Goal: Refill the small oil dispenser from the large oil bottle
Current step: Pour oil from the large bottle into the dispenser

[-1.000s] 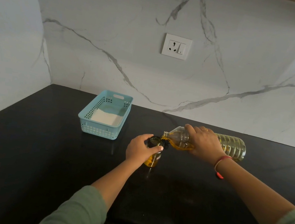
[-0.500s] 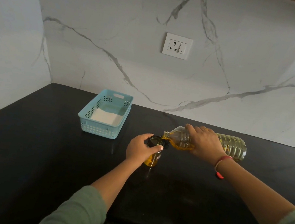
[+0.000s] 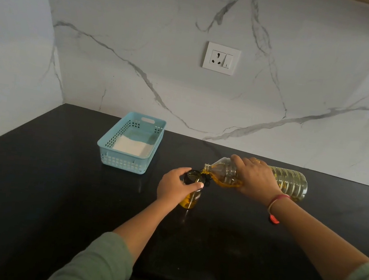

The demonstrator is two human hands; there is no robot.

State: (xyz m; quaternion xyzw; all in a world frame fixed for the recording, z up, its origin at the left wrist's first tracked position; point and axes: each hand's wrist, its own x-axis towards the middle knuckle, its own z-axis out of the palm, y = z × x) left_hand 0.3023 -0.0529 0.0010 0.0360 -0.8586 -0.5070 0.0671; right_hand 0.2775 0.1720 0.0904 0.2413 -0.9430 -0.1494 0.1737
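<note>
The small oil dispenser (image 3: 191, 200) stands upright on the black counter (image 3: 56, 194), a glass jar with yellow oil in its lower part and an open mouth. My left hand (image 3: 174, 186) is wrapped around its upper half. The large clear oil bottle (image 3: 290, 182) lies almost level above the counter, its uncapped neck over the dispenser's mouth. My right hand (image 3: 256, 177) grips the bottle near its shoulder. Yellow oil is pooled in the bottle's neck, and a thin stream runs into the dispenser.
A light blue perforated basket (image 3: 127, 162) with a white cloth inside sits left of the dispenser, near the back wall. A small dark object, perhaps a cap, lies just behind the dispenser. A socket (image 3: 221, 58) is on the marble wall. The counter's front edge runs below my arms.
</note>
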